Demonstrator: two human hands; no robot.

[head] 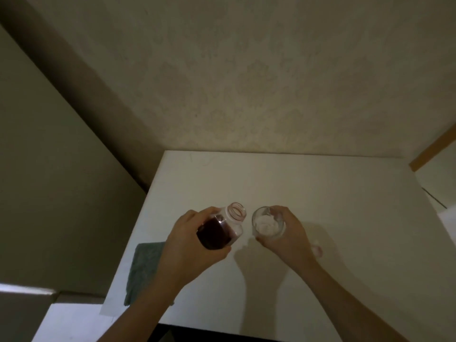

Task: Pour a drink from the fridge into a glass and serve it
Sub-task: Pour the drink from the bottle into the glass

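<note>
My left hand [190, 239] grips a clear bottle [220, 229] of dark red drink. The bottle has no cap on and leans to the right, its open mouth close to the glass. My right hand [288, 232] wraps around a clear, empty glass [267, 224] that stands on the white table [320, 188]. Bottle mouth and glass rim are a small gap apart. No liquid is flowing. A small pale pinkish object [318, 250], perhaps the cap, lies on the table just right of my right wrist.
A grey-green cloth [143, 265] lies on the table's left edge, under my left forearm. A patterned wall stands behind the table. To the left is a tall pale panel, and a wooden strip [434, 150] crosses the right corner.
</note>
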